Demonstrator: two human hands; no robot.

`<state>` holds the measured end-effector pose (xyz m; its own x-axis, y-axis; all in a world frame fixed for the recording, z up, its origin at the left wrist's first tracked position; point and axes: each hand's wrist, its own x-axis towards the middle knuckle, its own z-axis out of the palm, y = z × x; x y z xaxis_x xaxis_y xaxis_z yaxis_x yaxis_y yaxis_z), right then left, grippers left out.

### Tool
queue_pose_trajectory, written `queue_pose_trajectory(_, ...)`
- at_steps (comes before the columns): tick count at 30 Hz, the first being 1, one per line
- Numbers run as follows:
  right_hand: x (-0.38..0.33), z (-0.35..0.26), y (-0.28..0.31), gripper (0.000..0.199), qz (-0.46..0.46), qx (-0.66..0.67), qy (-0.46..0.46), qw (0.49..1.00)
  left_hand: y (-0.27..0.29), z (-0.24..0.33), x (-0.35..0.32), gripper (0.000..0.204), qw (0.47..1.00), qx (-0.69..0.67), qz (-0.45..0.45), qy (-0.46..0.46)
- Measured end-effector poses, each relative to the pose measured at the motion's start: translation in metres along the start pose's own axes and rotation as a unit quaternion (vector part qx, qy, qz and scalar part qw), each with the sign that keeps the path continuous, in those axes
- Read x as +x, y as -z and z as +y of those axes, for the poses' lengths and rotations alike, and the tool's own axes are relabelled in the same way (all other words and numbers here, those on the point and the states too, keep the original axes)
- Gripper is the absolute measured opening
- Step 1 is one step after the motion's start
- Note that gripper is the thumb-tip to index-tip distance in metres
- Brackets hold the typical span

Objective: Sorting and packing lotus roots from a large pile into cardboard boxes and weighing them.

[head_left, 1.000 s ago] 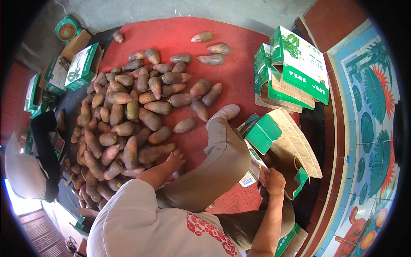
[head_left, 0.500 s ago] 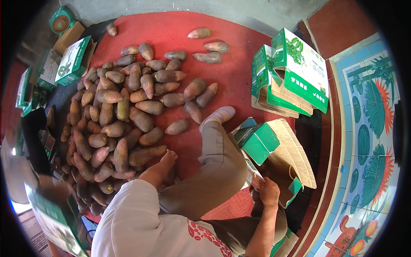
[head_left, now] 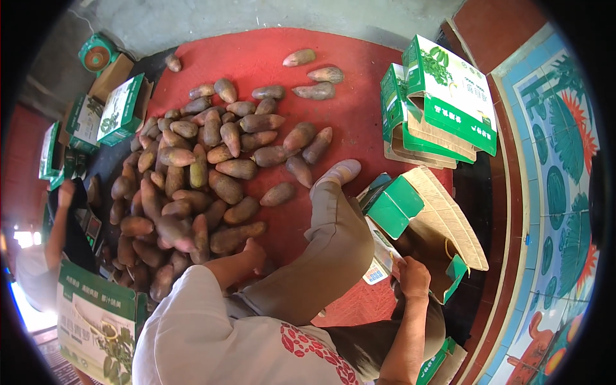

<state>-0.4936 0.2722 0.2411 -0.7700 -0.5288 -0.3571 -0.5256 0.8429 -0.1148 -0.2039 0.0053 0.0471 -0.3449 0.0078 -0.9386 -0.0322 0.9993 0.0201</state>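
Note:
Elongated, brownish-green radishes (head_left: 226,187) lie in a large heap on the red floor covering, left of my outstretched leg. My left hand (head_left: 253,256) is at the heap's near right edge, close beside a long radish (head_left: 237,237); its fingers are partly hidden, and whether it touches the radish is unclear. My right hand (head_left: 414,277) is closed on the edge of an opened green-and-white cardboard box (head_left: 396,206) standing beside my legs. The box's flaps are spread and its brown inside shows. Over the heap, one radish (head_left: 174,232) is blurred by motion.
Stacked green-and-white boxes (head_left: 452,106) stand at the far right, by a tiled wall (head_left: 552,192). More boxes (head_left: 122,109) and a green dial scale (head_left: 97,56) are far left. Another person's arm (head_left: 59,224) is at the left edge, above a printed box (head_left: 96,321).
The view has shifted slightly. Another person's raised arm now shows at left, and the lower-left box stands more upright. A blurred radish has appeared over the heap. My right hand stays on the box.

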Motion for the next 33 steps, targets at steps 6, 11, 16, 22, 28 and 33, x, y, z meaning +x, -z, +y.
queue_pose_trajectory(6,0.001,0.004,-0.007,0.023,-0.001,0.008,-0.005,1.000,0.025,-0.031,-0.045,0.057,0.954,-0.213,0.131,0.167)
queue_pose_trajectory(11,0.005,0.001,-0.013,0.025,0.017,0.010,-0.007,1.000,0.032,-0.053,-0.056,0.061,0.875,-0.397,0.126,0.245)
queue_pose_trajectory(16,0.009,0.005,-0.017,0.027,0.012,-0.011,-0.017,1.000,0.049,-0.050,-0.077,0.068,0.818,-0.456,0.217,0.276)
queue_pose_trajectory(22,0.015,0.003,-0.021,0.028,0.003,-0.036,-0.020,0.999,0.056,-0.060,-0.104,0.067,0.762,-0.565,0.208,0.237)
queue_pose_trajectory(28,0.011,0.003,-0.017,0.026,-0.005,-0.044,-0.024,0.999,0.055,-0.057,-0.121,0.071,0.659,-0.655,0.300,0.217)
queue_pose_trajectory(33,0.012,0.000,-0.016,0.027,-0.010,-0.030,-0.023,0.999,0.070,-0.059,-0.140,0.076,0.574,-0.687,0.395,0.204)
